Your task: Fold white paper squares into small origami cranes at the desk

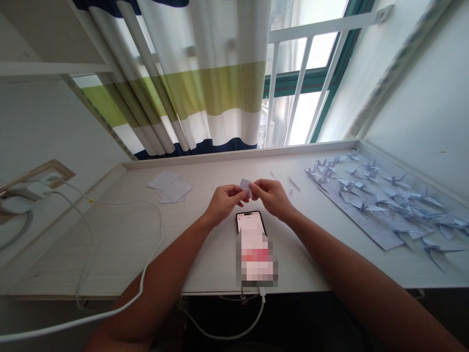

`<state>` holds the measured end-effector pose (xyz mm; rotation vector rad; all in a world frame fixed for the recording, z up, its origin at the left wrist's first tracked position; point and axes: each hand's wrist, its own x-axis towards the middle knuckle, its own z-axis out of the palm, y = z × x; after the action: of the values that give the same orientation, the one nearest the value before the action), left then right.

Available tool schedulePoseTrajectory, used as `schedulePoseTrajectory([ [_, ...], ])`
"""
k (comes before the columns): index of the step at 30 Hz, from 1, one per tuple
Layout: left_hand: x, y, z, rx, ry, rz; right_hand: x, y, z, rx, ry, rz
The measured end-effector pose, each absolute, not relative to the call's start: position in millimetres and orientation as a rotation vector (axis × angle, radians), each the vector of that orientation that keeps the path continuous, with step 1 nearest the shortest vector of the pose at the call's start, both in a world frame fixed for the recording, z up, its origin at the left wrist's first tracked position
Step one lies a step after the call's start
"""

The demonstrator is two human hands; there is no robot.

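A small folded piece of white paper [245, 184] is held up between my two hands, above the desk. My left hand [227, 201] pinches its left lower side with thumb and fingers. On the other side, my right hand [271, 194] grips the right edge, its fingertips close to the left ones. The fingers hide part of the folds. Just below the hands, a phone [250, 220] lies face up with its screen lit.
Square paper sheets [170, 187] lie loosely stacked at left. Many folded paper cranes [362, 205] cover the right side, some on a printed sheet [388, 240]. Paper scraps [294, 184] lie behind my right hand. A white cable [161, 230] crosses over my left forearm.
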<state>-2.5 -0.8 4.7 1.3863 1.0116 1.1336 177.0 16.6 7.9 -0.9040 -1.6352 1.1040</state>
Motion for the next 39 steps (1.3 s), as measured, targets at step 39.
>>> schedulePoseTrajectory([
  [39, -8.9, -5.2, 9.6, 1.692, 1.153, 1.222, 179.3, 15.9, 9.1, -0.869, -1.874, 0.809],
])
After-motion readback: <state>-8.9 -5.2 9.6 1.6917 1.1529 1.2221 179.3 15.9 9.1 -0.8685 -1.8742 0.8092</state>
